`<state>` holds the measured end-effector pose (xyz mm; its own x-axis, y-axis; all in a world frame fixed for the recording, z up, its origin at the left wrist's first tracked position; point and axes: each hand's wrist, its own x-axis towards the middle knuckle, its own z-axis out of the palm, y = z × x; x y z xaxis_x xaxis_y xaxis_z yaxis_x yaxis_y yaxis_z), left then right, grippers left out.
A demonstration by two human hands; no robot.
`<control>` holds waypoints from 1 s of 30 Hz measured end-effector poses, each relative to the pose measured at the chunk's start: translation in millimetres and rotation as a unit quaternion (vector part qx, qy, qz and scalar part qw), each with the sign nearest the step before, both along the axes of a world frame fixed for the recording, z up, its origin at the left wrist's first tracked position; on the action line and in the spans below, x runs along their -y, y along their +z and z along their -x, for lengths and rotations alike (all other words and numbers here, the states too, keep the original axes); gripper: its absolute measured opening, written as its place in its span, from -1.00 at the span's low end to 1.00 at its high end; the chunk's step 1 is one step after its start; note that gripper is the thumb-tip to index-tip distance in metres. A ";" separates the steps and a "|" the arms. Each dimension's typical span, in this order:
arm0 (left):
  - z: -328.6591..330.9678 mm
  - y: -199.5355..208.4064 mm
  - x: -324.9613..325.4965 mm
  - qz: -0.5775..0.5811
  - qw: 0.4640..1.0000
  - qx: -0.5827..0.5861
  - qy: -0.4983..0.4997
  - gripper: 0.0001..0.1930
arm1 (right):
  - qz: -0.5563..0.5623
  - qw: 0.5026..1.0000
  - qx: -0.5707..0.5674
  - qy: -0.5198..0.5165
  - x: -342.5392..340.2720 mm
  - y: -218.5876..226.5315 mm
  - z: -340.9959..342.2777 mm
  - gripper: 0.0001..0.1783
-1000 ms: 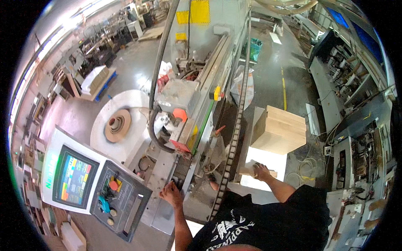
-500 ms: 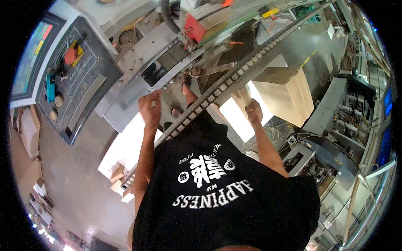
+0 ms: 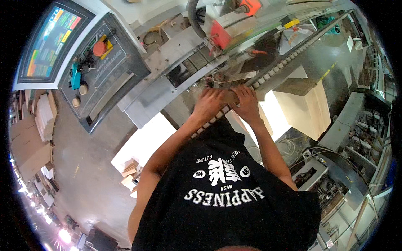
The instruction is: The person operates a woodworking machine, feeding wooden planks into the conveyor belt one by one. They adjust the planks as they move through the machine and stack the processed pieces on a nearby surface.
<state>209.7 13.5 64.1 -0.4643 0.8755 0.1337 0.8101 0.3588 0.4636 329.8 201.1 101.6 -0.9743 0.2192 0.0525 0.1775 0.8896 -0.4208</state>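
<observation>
Above the machine's chain rail [image 3: 268, 76], my two hands meet at a small brown wooden piece [image 3: 230, 96]. My left hand [image 3: 210, 103] closes on its left end, fingers bent over it. At the other end my right hand [image 3: 247, 103] grips it from the right, knuckles up. Most of the piece is covered by the fingers, so its full shape is hidden. The metal bed [image 3: 153, 95] of the machine lies just beyond my hands.
A control panel [image 3: 98, 79] with a lit screen [image 3: 50, 44] stands at left. Pale boards are stacked on the right [image 3: 312, 106], and a white board [image 3: 144, 140] lies left of my body. A red guard [image 3: 220, 34] rises from the machine; more machinery [image 3: 364, 125] stands far right.
My left hand has moved right, from empty above the rail to the wooden piece. My right hand has brought the piece a little left and farther away. The view has shifted.
</observation>
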 end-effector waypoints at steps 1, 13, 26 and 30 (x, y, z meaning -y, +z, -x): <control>11.5 -5.5 16.5 -0.032 0.999 -0.006 0.031 -0.32 | -0.023 0.999 -0.029 -0.007 7.7 7.0 7.4 -0.27; 100.9 -41.7 162.1 -0.003 0.954 -0.084 0.289 -0.34 | 0.546 0.835 0.005 -0.071 74.3 -93.4 103.8 -0.25; 132.0 -45.9 136.8 -0.065 0.928 -0.075 0.360 -0.43 | 0.781 0.603 -0.084 -0.141 151.5 -106.0 203.7 -0.03; 128.9 -65.7 184.1 -0.014 0.936 -0.158 0.315 -0.56 | 0.725 0.671 -0.052 -0.144 157.1 -82.8 201.4 0.03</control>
<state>80.8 -170.6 -1.7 -0.8202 0.4360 0.3704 0.5407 0.8023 0.2528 128.4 44.0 18.8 -0.8885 0.2910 -0.3548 0.1569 -0.5341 -0.8308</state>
